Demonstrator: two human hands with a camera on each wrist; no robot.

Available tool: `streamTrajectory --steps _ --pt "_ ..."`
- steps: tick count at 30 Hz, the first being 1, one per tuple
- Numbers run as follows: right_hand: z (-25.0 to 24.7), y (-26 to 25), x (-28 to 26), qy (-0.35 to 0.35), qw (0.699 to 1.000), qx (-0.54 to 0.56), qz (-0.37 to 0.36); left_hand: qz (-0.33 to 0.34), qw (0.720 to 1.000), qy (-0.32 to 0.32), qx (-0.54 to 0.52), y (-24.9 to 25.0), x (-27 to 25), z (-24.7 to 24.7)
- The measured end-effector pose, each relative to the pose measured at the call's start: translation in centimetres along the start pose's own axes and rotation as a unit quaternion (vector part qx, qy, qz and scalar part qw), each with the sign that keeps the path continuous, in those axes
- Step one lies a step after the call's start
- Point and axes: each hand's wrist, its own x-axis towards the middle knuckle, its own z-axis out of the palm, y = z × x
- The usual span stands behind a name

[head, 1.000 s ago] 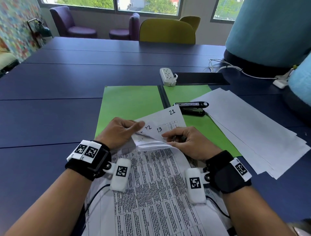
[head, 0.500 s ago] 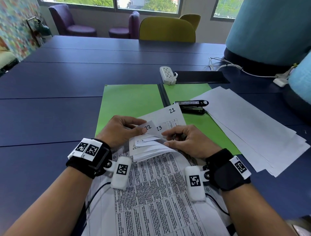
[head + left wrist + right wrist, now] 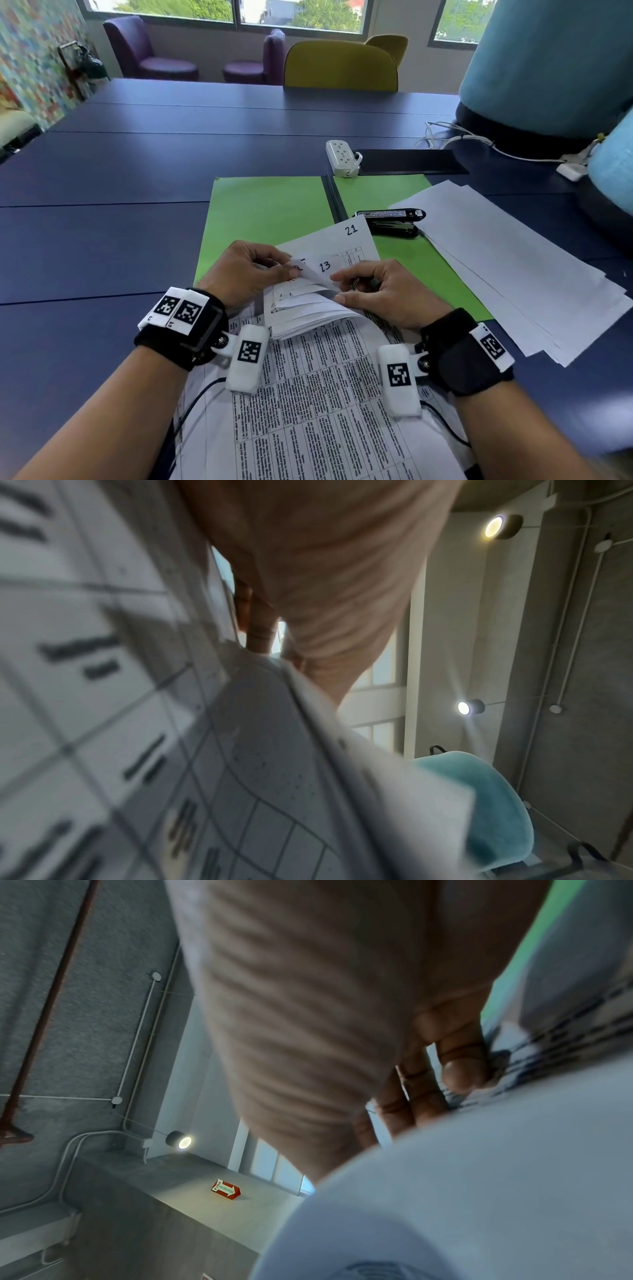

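A stack of printed sheets (image 3: 318, 394) with table text lies in front of me, its far corners numbered by hand and fanned upward. My left hand (image 3: 246, 270) pinches the lifted corner of one sheet (image 3: 301, 269) between thumb and fingers. My right hand (image 3: 380, 291) holds the neighbouring corners, thumb under the fanned pages and fingers curled on the sheet marked 13 (image 3: 325, 266). Behind them lies the sheet marked 21 (image 3: 351, 230). The wrist views show blurred paper (image 3: 240, 764) and curled fingers (image 3: 455, 1066) against printed paper.
A green folder (image 3: 267, 212) lies open under the stack on the blue table (image 3: 102, 192). A black stapler (image 3: 394, 221) sits on it, loose white sheets (image 3: 513, 267) to the right. A white power strip (image 3: 342, 157) and cables lie beyond. A person in teal (image 3: 548, 61) sits at the right.
My left hand has peeled the corner marked 22 further up and left, so the number is partly hidden. The fanned corners have spread wider. The right hand stays in place.
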Motion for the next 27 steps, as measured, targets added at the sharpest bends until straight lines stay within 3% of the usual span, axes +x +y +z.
streamTrajectory --steps 9,18,27 --pt "0.06 -0.01 0.0 -0.001 1.0 0.012 -0.004 0.029 0.999 -0.012 0.027 -0.47 0.44 0.15" --pt "0.07 0.19 0.18 -0.003 1.0 -0.006 -0.014 0.013 0.996 -0.011 0.087 -0.23 0.48 -0.25" --pt "0.12 0.41 0.23 -0.001 1.0 0.019 -0.015 0.014 0.997 -0.015 0.069 -1.01 0.81 -0.78"
